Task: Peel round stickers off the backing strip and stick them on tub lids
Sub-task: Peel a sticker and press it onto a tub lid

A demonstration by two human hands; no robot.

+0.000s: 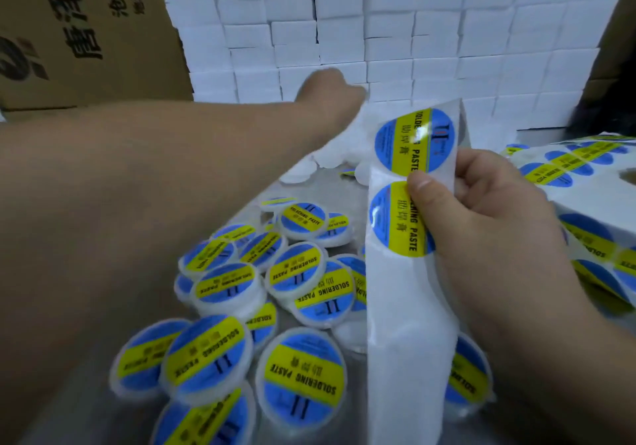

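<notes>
My right hand (481, 210) pinches a white backing strip (406, 341) upright, thumb on its front. Two round blue-and-yellow "Soldering Paste" stickers sit on it: an upper sticker (413, 140) and a lower sticker (395, 221) partly under my thumb. My left hand (330, 93) reaches far forward to a heap of plain white tubs (330, 155); it is blurred and its fingers are hidden behind its back. Several labelled tubs (303, 372) lie piled on the metal table (69, 410) under my left arm and behind the strip.
A roll of the same stickers (585, 183) lies at the right, its strip trailing down. A wall of stacked small white boxes (378, 31) closes the back. A large brown carton (86, 31) stands at the back left.
</notes>
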